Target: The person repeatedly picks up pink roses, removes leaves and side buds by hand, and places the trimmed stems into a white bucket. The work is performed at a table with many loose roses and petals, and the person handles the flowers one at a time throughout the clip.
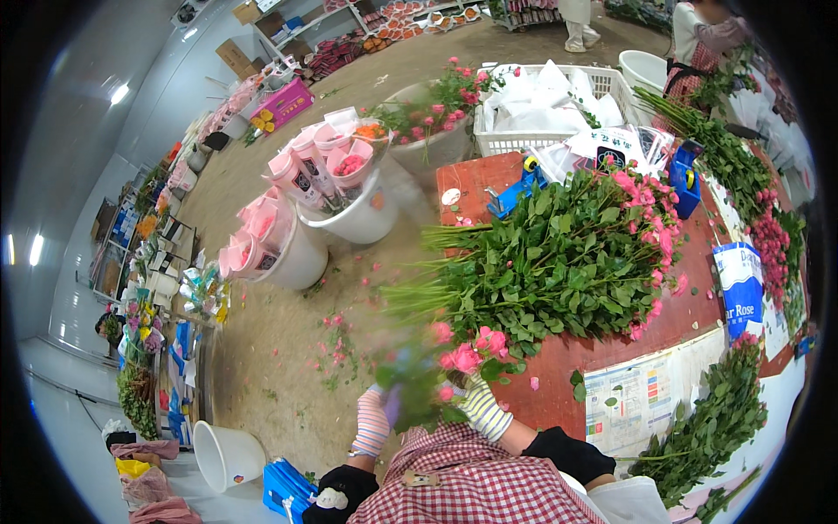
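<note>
Close in front of my checked apron I hold a few pink roses [466, 357], their leaves blurred by motion. My left hand [378, 414], in a striped glove with a purple palm, grips the leafy stems and is partly hidden by them. My right hand [486, 407], in a yellow-and-white striped glove, is closed just below the blossoms; its fingertips are covered. Beyond my hands, a large pile of pink roses [550, 262] lies on the red table [694, 288], stems over the left edge and blooms to the right.
Blue tape dispensers [517, 196] stand behind the pile. White buckets [357, 219] of wrapped flowers and a grey tub [425, 154] of roses stand on the floor. More roses [707, 419] lie at the right. A white crate [556, 141] holds wrapping sleeves. A co-worker [700, 59] handles flowers at upper right.
</note>
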The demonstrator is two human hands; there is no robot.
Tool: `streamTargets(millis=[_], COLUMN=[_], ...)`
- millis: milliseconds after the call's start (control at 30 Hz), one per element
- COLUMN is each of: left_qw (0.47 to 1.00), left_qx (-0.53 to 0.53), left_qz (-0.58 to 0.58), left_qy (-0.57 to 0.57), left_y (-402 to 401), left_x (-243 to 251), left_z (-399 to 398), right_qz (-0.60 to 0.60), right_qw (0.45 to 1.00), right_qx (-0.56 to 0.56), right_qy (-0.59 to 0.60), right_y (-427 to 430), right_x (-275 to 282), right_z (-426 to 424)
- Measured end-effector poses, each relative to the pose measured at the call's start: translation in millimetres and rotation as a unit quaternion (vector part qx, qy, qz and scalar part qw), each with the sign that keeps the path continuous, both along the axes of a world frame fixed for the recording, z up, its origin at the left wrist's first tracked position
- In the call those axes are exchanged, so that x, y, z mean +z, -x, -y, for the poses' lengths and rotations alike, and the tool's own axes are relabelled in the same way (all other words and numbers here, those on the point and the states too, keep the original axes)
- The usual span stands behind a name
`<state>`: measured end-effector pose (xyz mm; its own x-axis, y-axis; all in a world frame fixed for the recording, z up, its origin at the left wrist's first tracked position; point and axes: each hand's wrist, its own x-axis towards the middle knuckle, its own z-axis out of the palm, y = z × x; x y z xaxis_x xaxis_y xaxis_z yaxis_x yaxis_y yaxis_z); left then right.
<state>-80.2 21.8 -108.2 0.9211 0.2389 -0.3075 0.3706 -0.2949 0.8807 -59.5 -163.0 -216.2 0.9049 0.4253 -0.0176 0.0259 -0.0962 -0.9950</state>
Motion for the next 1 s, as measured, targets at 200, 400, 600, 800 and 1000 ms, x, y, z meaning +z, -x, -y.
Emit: streamTargets(millis=[200,400,600,800,1000], left_qw=[0.977,0.992,0.982,0.979,0.975], left_qx=[-0.077,-0.093,-0.08,-0.096,-0.11], left_qz=[0.121,0.055,0.052,0.062,0.081], left_qy=[-0.157,0.058,0.162,0.168,0.174], left_y=[-16.4,-38.3,-44.4,-58.8,-58.3], left_x=[52.1,76.3,71.5,84.2,81.2], left_z=[26.3,48.3,60.1,62.2,69.3], right_qz=[-0.13,-0.238,-0.141,-0.068,-0.12], right_qw=[0.967,0.946,0.978,0.963,0.967], right_qx=[-0.065,0.109,0.111,0.008,0.002], right_qy=[-0.207,-0.192,-0.103,-0.261,-0.224], right_y=[-3.1,-14.6,-32.5,-30.3,-30.5], right_x=[-0.7,56.4,76.4,71.2,66.0], right_z=[-1.9,3.0,9.7,3.5,14.5])
